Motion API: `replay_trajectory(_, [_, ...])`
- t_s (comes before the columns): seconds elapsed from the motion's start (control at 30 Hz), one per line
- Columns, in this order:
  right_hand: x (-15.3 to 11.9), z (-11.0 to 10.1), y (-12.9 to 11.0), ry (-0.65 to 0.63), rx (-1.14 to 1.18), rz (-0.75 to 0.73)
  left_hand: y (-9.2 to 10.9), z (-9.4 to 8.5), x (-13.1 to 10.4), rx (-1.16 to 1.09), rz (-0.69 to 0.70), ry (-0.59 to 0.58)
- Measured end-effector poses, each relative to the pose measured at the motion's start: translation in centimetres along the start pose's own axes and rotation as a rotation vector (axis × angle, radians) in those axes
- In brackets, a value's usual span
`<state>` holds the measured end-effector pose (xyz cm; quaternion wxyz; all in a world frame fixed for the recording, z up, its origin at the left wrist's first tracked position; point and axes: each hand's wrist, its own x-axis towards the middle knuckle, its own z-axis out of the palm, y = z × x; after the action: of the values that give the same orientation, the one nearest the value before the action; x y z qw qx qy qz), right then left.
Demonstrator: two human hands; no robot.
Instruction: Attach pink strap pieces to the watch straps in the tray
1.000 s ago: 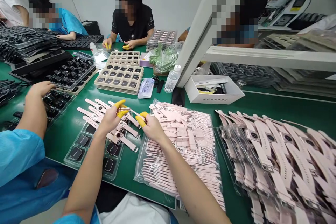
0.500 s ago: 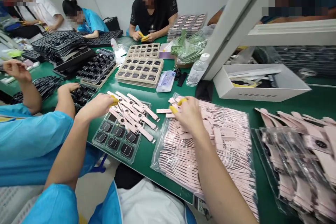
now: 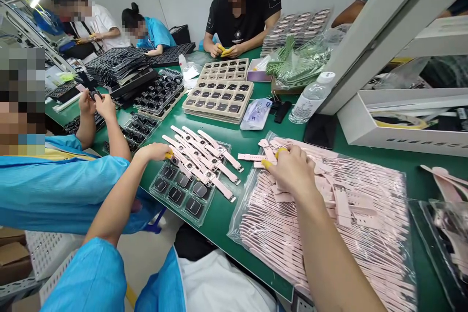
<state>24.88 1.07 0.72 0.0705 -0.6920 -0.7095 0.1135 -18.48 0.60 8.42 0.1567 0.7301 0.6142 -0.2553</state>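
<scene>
My left hand point(image 3: 156, 152), with yellow finger cots, pinches the left end of a pink-strapped watch at the edge of a pile. These pink watches point(image 3: 199, 153) lie slantwise across a clear plastic tray point(image 3: 199, 219); dark square watch faces point(image 3: 176, 195) sit in its front pockets. Over a clear bag packed with pink watch straps point(image 3: 272, 224) is my right hand point(image 3: 294, 168), thumb and forefinger apart, tips among loose straps on top. One loose strap point(image 3: 251, 157) sticks out left past the bag. My palm hides the straps beneath it.
Beige trays point(image 3: 215, 114) of dark watch faces stand behind, beside a small plastic packet point(image 3: 256, 113) and a water bottle point(image 3: 312, 97). A black phone-like slab point(image 3: 320, 130) and white box point(image 3: 409, 139) lie right. A co-worker's blue sleeve point(image 3: 73, 195) is close on my left.
The view has swung left, so the table appears farther right. My left hand has come down beside the watch pile. My right hand stays over the straps. The neighbour's hands now hold something together.
</scene>
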Motion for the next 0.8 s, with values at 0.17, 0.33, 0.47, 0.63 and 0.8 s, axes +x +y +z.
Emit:
replay_trajectory(0.17, [-0.08,0.10,0.05,0.007,0.019,0.004,-0.21,0.18,1.06,0.035,-0.045,-0.069])
replay_trajectory(0.33, [-0.01,0.18,0.03,0.013,0.004,0.004,-0.34,0.25,0.96,0.027,-0.068,-0.106])
replay_trajectory(0.47, [0.06,0.45,0.12,0.023,0.005,-0.001,-0.48,-0.12,0.48,0.020,-0.102,-0.092])
replay_trajectory(0.63, [0.12,0.69,0.31,0.037,0.011,-0.006,-0.22,-0.49,0.32,0.013,-0.090,-0.079])
replay_trajectory(0.8, [0.24,0.75,0.44,0.024,0.033,0.002,0.49,0.03,0.79,0.032,-0.129,0.039])
